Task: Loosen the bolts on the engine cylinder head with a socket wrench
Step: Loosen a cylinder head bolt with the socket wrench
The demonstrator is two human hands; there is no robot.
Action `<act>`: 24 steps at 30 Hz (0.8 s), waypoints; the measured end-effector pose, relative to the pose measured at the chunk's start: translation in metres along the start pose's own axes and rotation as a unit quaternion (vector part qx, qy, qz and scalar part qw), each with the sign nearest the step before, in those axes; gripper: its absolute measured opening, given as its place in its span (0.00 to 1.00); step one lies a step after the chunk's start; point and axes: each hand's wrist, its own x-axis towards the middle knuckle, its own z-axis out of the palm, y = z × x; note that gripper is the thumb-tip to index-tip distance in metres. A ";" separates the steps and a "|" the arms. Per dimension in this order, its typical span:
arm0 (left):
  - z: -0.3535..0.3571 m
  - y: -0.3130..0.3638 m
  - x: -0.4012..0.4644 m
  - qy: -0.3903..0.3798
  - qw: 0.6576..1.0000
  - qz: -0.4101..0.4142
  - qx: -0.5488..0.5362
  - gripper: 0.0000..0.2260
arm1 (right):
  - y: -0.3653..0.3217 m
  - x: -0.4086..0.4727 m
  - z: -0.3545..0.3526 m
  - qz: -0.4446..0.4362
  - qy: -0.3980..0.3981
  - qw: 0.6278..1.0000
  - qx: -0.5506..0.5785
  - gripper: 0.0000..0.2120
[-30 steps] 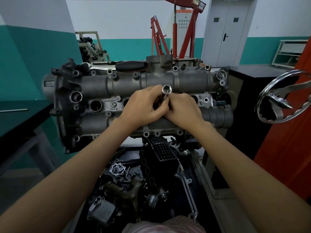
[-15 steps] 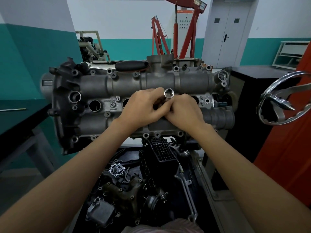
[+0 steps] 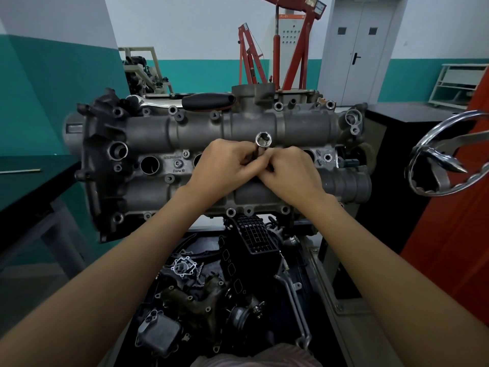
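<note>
With both hands meeting over the middle of the engine cylinder head (image 3: 201, 133), the left hand (image 3: 222, 168) and right hand (image 3: 288, 174) have their fingers curled round the shank of a long socket (image 3: 263, 140). Its open end points up and toward the camera, so it sits on no bolt. What the lower end of the shank meets is hidden between the fingers. A ratchet wrench (image 3: 185, 102), chrome with a black handle, lies unheld along the far edge of the head, well apart from both hands. Judged from this, the tool is not yet assembled and loosening proper has not begun. A bolt (image 3: 178, 163) stands in the central valley at left; many flange holes look empty, though whether bolts have been drawn from them cannot be told.
</note>
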 end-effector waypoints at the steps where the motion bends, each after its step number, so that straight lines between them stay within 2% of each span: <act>1: 0.000 0.000 0.000 -0.006 1.000 0.006 0.006 0.24 | 0.001 0.000 0.000 -0.004 -0.005 1.000 -0.010 0.11; 7: -0.001 0.002 0.000 -0.013 1.000 0.015 0.002 0.18 | 0.003 0.001 0.002 -0.012 -0.024 0.999 -0.024 0.09; 11: 0.000 0.003 0.000 -0.007 1.000 -0.006 0.017 0.13 | 0.003 0.003 0.004 -0.005 -0.011 1.000 -0.006 0.14; 14: 0.000 0.000 0.000 0.003 1.000 -0.014 0.017 0.18 | 0.003 0.003 0.004 0.000 -0.012 1.000 -0.003 0.15; 18: 0.000 -0.001 0.000 -0.007 1.000 -0.003 0.015 0.24 | 0.002 0.003 0.002 0.012 -0.019 1.000 0.016 0.11; 21: -0.001 0.002 -0.001 -0.008 1.000 0.009 0.016 0.22 | 0.003 0.003 0.002 0.005 -0.032 0.999 -0.002 0.09; 24: -0.002 0.004 -0.001 0.007 1.000 0.017 0.012 0.15 | 0.004 0.002 0.003 -0.003 -0.042 0.999 -0.014 0.08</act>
